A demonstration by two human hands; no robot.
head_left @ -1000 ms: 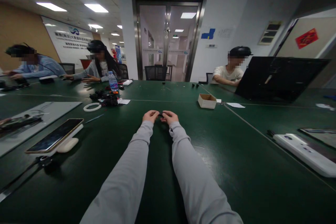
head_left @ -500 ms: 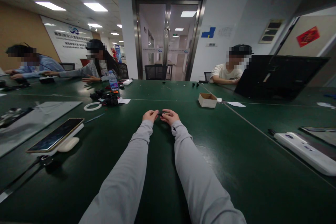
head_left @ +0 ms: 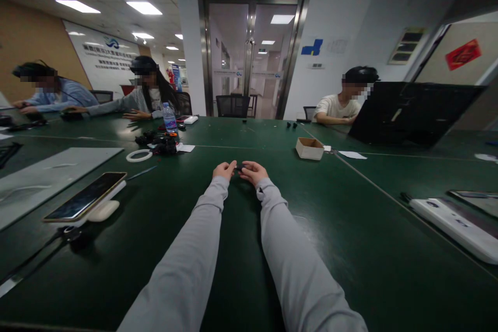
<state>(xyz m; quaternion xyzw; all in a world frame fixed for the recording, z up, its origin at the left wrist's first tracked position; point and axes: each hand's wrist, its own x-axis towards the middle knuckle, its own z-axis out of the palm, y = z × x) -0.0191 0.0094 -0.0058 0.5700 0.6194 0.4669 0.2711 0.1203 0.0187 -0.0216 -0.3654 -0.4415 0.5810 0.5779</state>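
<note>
In the head view my two hands meet over the dark green table [head_left: 330,218], arms stretched forward in light grey sleeves. My left hand [head_left: 223,170] pinches one end of a small black piece [head_left: 239,167] between thumb and fingers. At its other end, the fingers of my right hand [head_left: 254,172] are closed on the same piece. Fingertips cover most of it, and it is too small for its exact kind to show.
Right of my hands stands a small open cardboard box [head_left: 309,149]. Leftward lie a white tape ring [head_left: 139,156], black parts [head_left: 161,143], a phone [head_left: 87,196] and a grey sheet [head_left: 73,168]. A bottle [head_left: 169,118] stands beyond. Several people sit around, one behind a black monitor [head_left: 416,114].
Both hands keep their hold on the small black piece, with barely any movement. The view has shifted slightly. Dark shapes seen earlier on the grey sheet no longer show there.
</note>
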